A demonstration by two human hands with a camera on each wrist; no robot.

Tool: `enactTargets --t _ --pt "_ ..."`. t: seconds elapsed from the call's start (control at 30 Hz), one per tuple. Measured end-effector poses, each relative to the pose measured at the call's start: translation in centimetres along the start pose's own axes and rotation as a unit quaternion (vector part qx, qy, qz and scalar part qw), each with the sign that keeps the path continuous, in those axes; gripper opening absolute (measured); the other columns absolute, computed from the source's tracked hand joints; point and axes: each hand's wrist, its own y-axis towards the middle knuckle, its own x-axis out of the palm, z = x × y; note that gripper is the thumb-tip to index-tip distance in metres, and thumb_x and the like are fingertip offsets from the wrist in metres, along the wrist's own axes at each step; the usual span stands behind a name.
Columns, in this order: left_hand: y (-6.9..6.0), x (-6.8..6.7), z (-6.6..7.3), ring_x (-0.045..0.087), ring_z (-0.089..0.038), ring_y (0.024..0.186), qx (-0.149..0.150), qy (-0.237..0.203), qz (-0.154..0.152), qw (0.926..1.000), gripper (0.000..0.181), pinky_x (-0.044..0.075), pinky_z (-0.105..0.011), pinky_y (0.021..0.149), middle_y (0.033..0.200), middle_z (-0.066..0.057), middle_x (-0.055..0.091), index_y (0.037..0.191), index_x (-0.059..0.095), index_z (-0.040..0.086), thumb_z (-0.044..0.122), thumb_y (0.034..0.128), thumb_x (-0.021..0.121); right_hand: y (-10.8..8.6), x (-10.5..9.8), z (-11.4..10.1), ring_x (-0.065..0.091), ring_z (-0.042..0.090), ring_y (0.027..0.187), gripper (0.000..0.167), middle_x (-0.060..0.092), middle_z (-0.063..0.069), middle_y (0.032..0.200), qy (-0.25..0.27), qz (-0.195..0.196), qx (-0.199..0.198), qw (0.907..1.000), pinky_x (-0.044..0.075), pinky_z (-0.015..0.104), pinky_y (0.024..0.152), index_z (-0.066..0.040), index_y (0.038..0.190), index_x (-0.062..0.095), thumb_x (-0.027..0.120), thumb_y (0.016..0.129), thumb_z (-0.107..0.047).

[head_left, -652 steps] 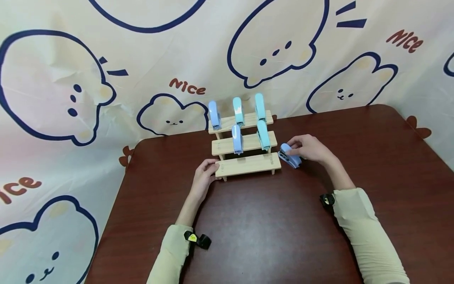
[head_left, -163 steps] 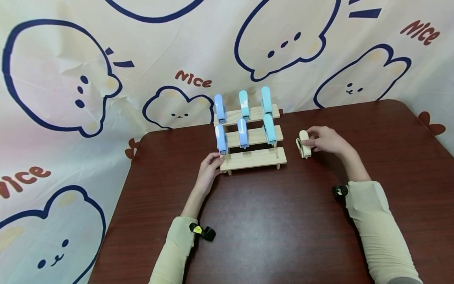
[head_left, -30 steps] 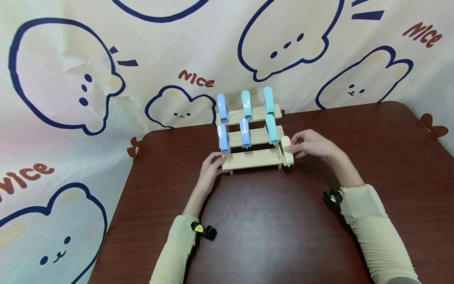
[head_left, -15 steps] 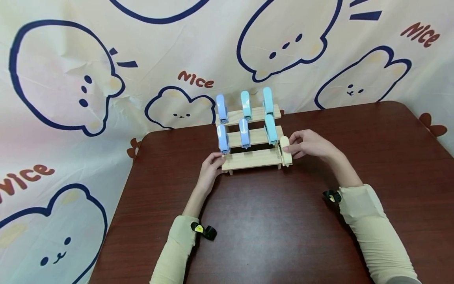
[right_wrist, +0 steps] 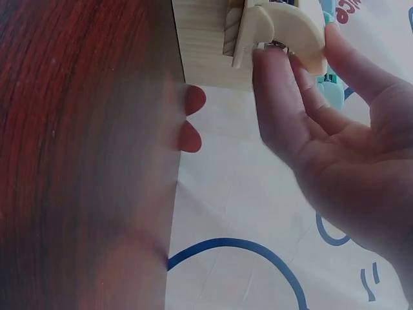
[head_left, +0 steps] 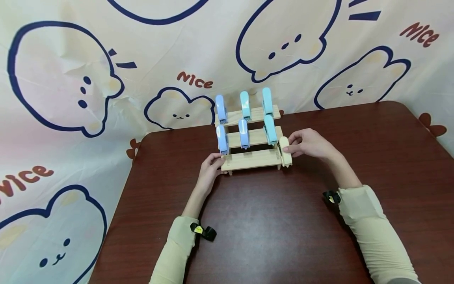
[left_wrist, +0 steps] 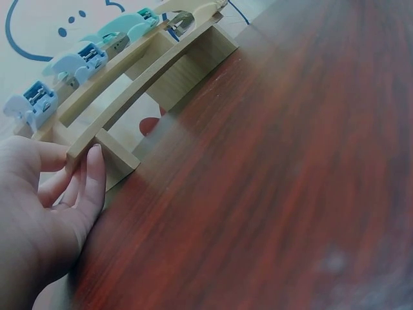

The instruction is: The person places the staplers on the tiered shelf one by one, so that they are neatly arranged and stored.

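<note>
My right hand (head_left: 310, 144) holds a cream stapler (head_left: 285, 152) between thumb and fingers at the right end of the lowest shelf of a three-tier wooden rack (head_left: 252, 159). In the right wrist view the stapler (right_wrist: 300, 32) lies along the shelf end, with fingertips under its rounded handle. My left hand (head_left: 208, 173) pinches the left end of that same shelf; in the left wrist view the thumb and fingers of the hand (left_wrist: 48, 206) are on its corner. On the middle shelf sit two blue staplers (head_left: 244, 134) and a teal stapler (head_left: 270, 130).
The top shelf bears a blue stapler (head_left: 221, 109) and two teal staplers (head_left: 245, 105). The rack stands near the back edge of a dark brown table (head_left: 255, 228). A printed cloth (head_left: 149, 51) hangs behind it.
The blue stapler held earliest is now at the middle shelf's left. The cream stapler has gone from over the table, leftward to the lowest shelf; over the last second it has barely moved.
</note>
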Motion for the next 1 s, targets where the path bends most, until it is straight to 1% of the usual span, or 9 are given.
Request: enactTargets --t 0.3,0.5,0.6,0.73,0.8,0.87,0.9,0.93,1.0 --pt "0.0 0.0 -0.1 0.063 -0.015 0.083 0.0 -0.001 0.001 1.0 0.023 0.056 -0.027 0.069 0.107 -0.006 0.062 0.124 0.06 -0.005 0.007 0.1037 0.059 0.3 0.0 0.5 0.069 0.018 0.081 0.034 0.064 0.012 0.096 0.031 -0.004 -0.003 0.9995 0.062 0.041 0.08 0.009 0.114 0.06 0.078 0.093 -0.01" --pt "0.1 0.2 -0.1 0.063 -0.016 0.083 -0.004 0.002 0.0 1.0 0.023 0.056 -0.028 0.069 0.11 -0.007 0.062 0.125 0.06 -0.004 0.007 0.104 0.058 0.2 -0.3 0.8 0.071 0.022 0.084 0.034 0.067 0.016 0.1 0.027 -0.001 -0.008 0.9996 0.062 0.043 0.082 0.009 0.115 0.06 0.074 0.098 -0.017" --pt "0.1 0.2 0.1 0.064 -0.016 0.083 -0.006 0.012 -0.002 0.9999 0.024 0.057 -0.028 0.069 0.11 -0.008 0.062 0.125 0.06 -0.004 0.007 0.1039 0.058 0.1 -0.7 1.1 0.073 0.027 0.089 0.036 0.07 0.02 0.103 0.015 0.021 -0.019 0.9995 0.062 0.042 0.082 0.009 0.117 0.062 0.067 0.103 -0.025" --pt "0.1 -0.5 0.8 0.065 -0.018 0.086 0.014 0.082 -0.002 0.9965 0.026 0.059 -0.03 0.069 0.112 -0.013 0.063 0.127 0.061 -0.004 0.009 0.1043 0.058 -0.6 -1.3 1.4 0.072 0.034 0.096 0.044 0.071 0.025 0.108 -0.008 0.079 -0.034 0.9962 0.062 0.039 0.081 0.009 0.121 0.063 0.059 0.108 -0.032" --pt "0.0 -1.3 1.5 0.067 -0.023 0.09 0.039 0.14 0.009 0.9894 0.027 0.061 -0.034 0.071 0.115 -0.017 0.065 0.128 0.062 -0.003 0.009 0.1046 0.058 -1.1 -1.6 1.6 0.072 0.037 0.097 0.048 0.072 0.026 0.109 -0.033 0.111 -0.039 0.9925 0.062 0.039 0.081 0.008 0.124 0.064 0.056 0.108 -0.036" --pt "-0.1 -2.4 2.4 0.067 -0.029 0.097 0.074 0.212 0.031 0.974 0.028 0.061 -0.04 0.077 0.12 -0.018 0.064 0.13 0.063 -0.002 0.01 0.1051 0.058 -1.7 -1.9 1.7 0.072 0.039 0.096 0.051 0.071 0.026 0.11 -0.07 0.143 -0.043 0.9863 0.061 0.04 0.081 0.007 0.126 0.063 0.054 0.108 -0.041" --pt "-0.3 -3.0 2.9 0.066 -0.032 0.102 0.093 0.251 0.042 0.9626 0.029 0.059 -0.044 0.082 0.123 -0.019 0.063 0.132 0.062 -0.002 0.01 0.1051 0.058 -2.0 -2.0 1.8 0.071 0.04 0.098 0.053 0.07 0.026 0.112 -0.091 0.161 -0.047 0.9817 0.059 0.044 0.084 0.006 0.127 0.063 0.053 0.108 -0.042" --pt "-0.4 -3.6 3.4 0.064 -0.034 0.108 0.111 0.292 0.054 0.9484 0.031 0.057 -0.047 0.088 0.126 -0.02 0.062 0.133 0.062 -0.002 0.011 0.1053 0.058 -2.3 -2.2 1.8 0.069 0.041 0.101 0.054 0.069 0.027 0.115 -0.111 0.179 -0.051 0.9762 0.057 0.048 0.087 0.006 0.128 0.062 0.053 0.108 -0.043" --pt "-0.7 -4.8 4.3 0.055 -0.039 0.121 0.142 0.373 0.078 0.9137 0.035 0.048 -0.052 0.1 0.135 -0.022 0.056 0.138 0.06 -0.002 0.013 0.1058 0.058 -3.1 -2.7 1.9 0.063 0.044 0.108 0.055 0.064 0.03 0.121 -0.148 0.213 -0.06 0.964 0.05 0.056 0.092 0.008 0.132 0.058 0.051 0.109 -0.041"
